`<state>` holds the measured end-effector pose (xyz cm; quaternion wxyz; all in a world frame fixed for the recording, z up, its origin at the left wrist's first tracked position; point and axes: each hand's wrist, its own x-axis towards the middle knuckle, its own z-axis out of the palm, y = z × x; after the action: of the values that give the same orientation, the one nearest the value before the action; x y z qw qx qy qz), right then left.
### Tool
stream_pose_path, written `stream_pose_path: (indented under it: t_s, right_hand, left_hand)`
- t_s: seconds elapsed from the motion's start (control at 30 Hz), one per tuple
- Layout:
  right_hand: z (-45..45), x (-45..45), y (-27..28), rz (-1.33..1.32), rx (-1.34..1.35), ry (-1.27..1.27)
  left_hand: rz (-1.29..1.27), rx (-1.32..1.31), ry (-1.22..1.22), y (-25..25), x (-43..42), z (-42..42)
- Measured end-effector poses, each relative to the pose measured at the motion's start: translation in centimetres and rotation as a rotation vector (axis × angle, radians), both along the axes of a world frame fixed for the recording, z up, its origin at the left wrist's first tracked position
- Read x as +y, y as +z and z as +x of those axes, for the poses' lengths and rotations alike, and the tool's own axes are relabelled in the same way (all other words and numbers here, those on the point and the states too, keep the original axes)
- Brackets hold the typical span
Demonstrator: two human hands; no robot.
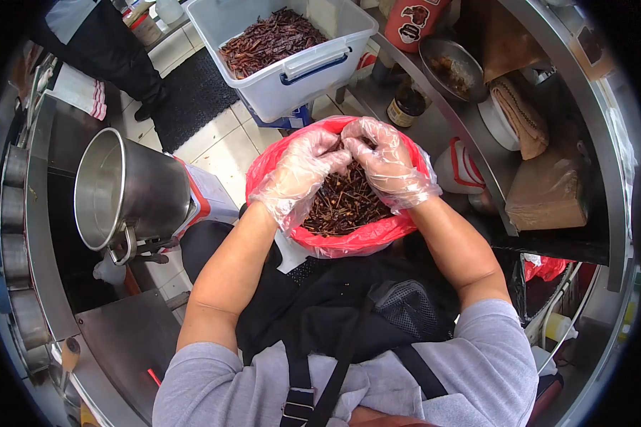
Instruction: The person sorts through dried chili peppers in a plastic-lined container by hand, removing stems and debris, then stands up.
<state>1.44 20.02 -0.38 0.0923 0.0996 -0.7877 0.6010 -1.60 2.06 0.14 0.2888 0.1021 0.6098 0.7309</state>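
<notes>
My left hand (300, 169) and my right hand (386, 158), both in clear plastic gloves, meet over a red plastic bag (335, 247). Their fingers are closed in a pinch, tip to tip. A small dark piece, seemingly a dried chili, shows between them, mostly hidden by the fingers. The open bag sits in front of my lap, its rim folded outward. Inside it lie dark dried chilies and thin pale stems (345, 203). Beyond the bag, a clear plastic bin (292, 92) holds a heap of dried red chilies (274, 43).
A large steel pot (139, 192) stands at left. On the right are a steel shelf with a metal bowl (452, 67), a dark jar (406, 107) and a brown package (548, 188). A person's dark-trousered leg (114, 53) is at top left, beside a black mat (196, 99).
</notes>
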Motion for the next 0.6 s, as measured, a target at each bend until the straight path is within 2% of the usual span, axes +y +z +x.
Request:
stream_pose_path:
  t_s: [0.07,0.2,0.27,0.33,0.4,0.43,0.47,0.57,0.6]
  right_hand:
    - [0.0,0.1,0.1,0.015,0.003,0.012]
    - [-0.1,0.5,0.4,-0.073,-0.076,0.101]
    - [0.0,0.6,0.6,-0.227,-0.224,0.135]
    - [0.3,0.4,1.0,-0.29,-0.265,0.157]
    - [0.3,0.5,1.1,-0.352,-0.306,0.178]
    - [0.3,0.6,1.1,-0.418,-0.423,0.208]
    - [0.3,0.8,1.1,-0.484,-0.539,0.238]
    - [0.2,1.5,1.3,-0.58,-0.632,0.33]
    - [0.0,1.4,1.2,-0.581,-0.631,0.33]
  left_hand:
    - [-0.025,0.056,-0.059,-1.5,-0.4,-0.6]
    - [-0.111,0.219,-0.127,-1.3,-1.3,-0.9]
    - [-0.169,0.306,-0.164,-1.4,-1.7,-1.2]
    - [-0.233,0.474,-0.183,-1.4,-2.1,-1.2]
    - [-0.272,0.515,-0.216,-0.9,-2.7,-1.5]
    - [-0.312,0.555,-0.25,-0.7,-2.9,-1.6]
    - [-0.312,0.557,-0.25,-0.6,-3.0,-1.8]
    - [-0.284,0.603,-0.26,-0.4,-3.1,-1.9]
    - [-0.196,0.442,-0.197,-0.2,-2.9,-1.7]
